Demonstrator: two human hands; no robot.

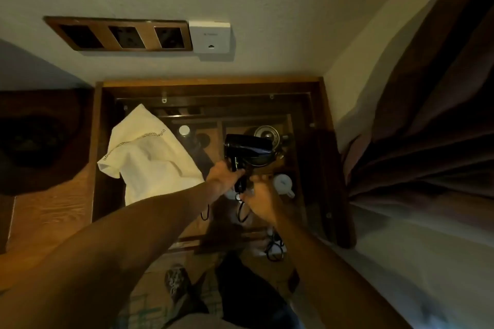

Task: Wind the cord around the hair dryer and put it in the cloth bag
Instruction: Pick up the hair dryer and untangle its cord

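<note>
A black hair dryer (248,151) is held above the glass-topped wooden table (315,104), barrel lying sideways. My left hand (223,177) grips its handle from the left. My right hand (260,199) is closed on the black cord (242,212) just below the handle. The cord loops down between my arms, and more of it hangs near the table's front edge (275,250). The cream cloth bag (149,160) with dark printed lettering lies crumpled on the left part of the table, left of my left hand.
Under the glass are a round metal lid (267,135), a white cap (184,130) and a white cup (284,184). Wall sockets (120,35) and a white box (211,36) sit on the wall behind. A brown curtain (427,115) hangs at right. My feet (176,283) are below.
</note>
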